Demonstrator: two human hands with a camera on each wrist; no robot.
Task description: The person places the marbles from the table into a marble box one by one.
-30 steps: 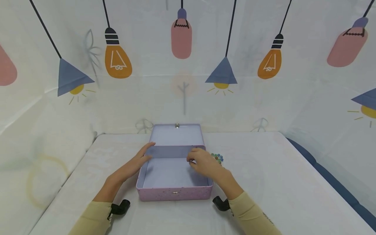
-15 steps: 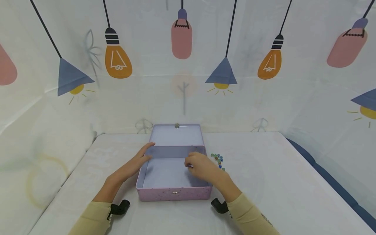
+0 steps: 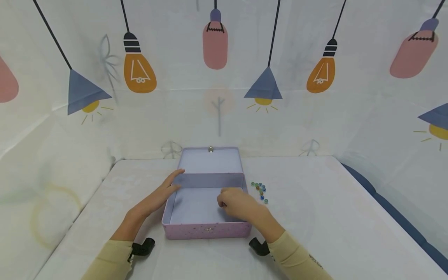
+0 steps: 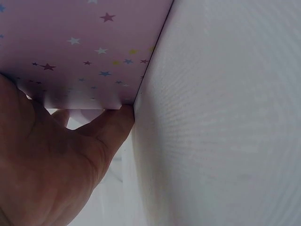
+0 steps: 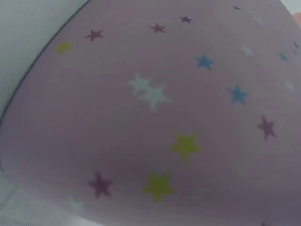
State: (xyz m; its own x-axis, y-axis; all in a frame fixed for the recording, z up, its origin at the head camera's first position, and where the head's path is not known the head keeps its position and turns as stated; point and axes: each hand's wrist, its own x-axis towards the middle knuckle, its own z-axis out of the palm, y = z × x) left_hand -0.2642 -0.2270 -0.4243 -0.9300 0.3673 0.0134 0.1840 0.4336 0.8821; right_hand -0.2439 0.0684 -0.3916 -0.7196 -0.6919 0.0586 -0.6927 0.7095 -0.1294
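Note:
A shallow lilac tin box (image 3: 208, 231) sits on the table with its hinged lid (image 3: 211, 160) standing up at the back. My left hand (image 3: 159, 198) rests against the box's left side near the back corner, fingers fairly straight. In the left wrist view, a digit of that hand (image 4: 61, 160) touches the box's star-printed wall (image 4: 89, 52). My right hand (image 3: 239, 204) is inside the box at its right half, fingers curled; whatever they may hold is hidden. Several coloured glass marbles (image 3: 261, 191) lie beside the box on the right. The right wrist view shows only the box's starry outside (image 5: 141, 122).
A white cloth covers the table (image 3: 315, 225). Behind it hangs a pale curtain (image 3: 189, 112) printed with lamps and bulbs. A dark blue edge (image 3: 385, 206) runs along the right. Dark wrist cameras are strapped to both forearms.
My right hand has moved slightly left and toward the front inside the box, uncovering more of the marbles beside it. My left hand and the box have stayed put.

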